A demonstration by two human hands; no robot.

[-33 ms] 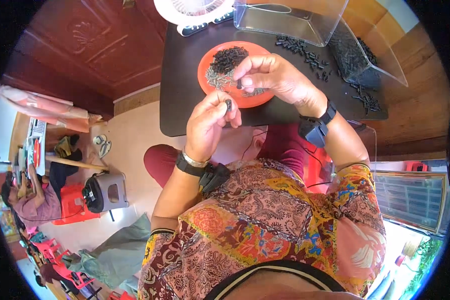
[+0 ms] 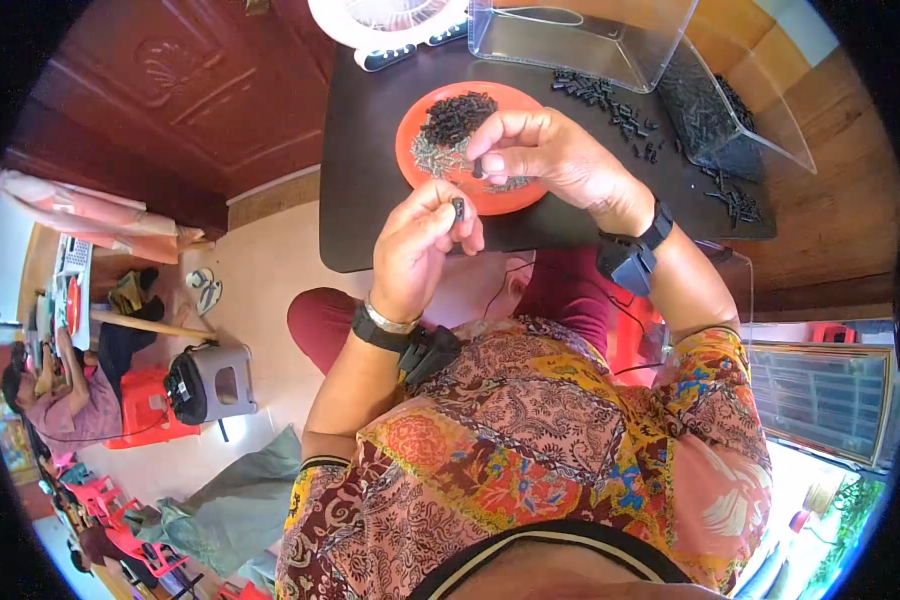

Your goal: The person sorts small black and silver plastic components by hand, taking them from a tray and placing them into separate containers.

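Worn at the left wrist with a bulky black device; could, in judgement, catch the edge of the dark, round-cornered tabletop if lowered carelessly. Pinching a small black tubular piece between thumb and fingers of the left hand, close to the near side of the plate. Grasping a small dark piece at the fingertips of the right hand, in view against the plate. Cannot tell the firmness of either pinch. Could slip from either grip, owing to small contact at the fingertips; could then roll off the near edge.

Noted below: a round orange plate, bearing a heap of black pieces against slender silver-grey pieces. Could intermix if nudged, for want of any visible divider.

Found farther right: loose black pieces, scattered on bare tabletop; could be swept aside by a wide swing of the right forearm. Seen beyond: a clear, rectangular, plastic-looking box; could be jolted by overreaching.
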